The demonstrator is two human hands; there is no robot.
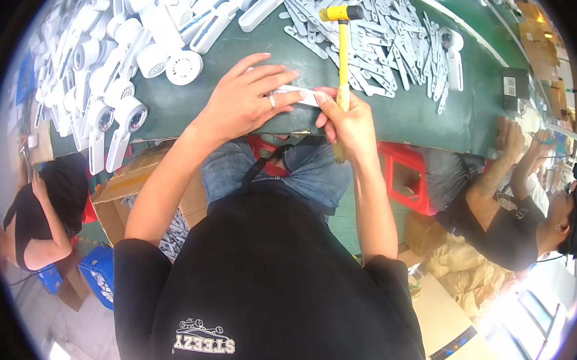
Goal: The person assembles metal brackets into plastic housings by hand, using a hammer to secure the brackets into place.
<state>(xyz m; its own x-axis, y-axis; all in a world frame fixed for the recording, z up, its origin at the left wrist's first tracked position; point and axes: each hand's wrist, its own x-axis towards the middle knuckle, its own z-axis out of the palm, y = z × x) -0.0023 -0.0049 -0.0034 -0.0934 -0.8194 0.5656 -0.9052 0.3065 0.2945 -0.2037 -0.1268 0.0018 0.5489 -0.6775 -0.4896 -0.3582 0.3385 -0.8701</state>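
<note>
A white elongated plastic part [303, 96] lies between my hands at the near edge of the green table. My left hand [244, 96] reaches over its left end with fingers stretched out and spread, a ring on one of them; the thumb is hidden. The thumb and fingers of my right hand [348, 118] pinch the part's right end. That same hand also holds a yellow mallet [343, 60] by its handle, the head with its black face pointing away from me. Part of the white piece is covered by my fingers.
White handheld fans [106, 75] are heaped at the left of the green table [242, 59]. Loose grey-white handle pieces [384, 52] pile up at the far right, beside another fan [453, 55]. A red stool [408, 175] and cardboard box [130, 183] stand below. People work on both sides.
</note>
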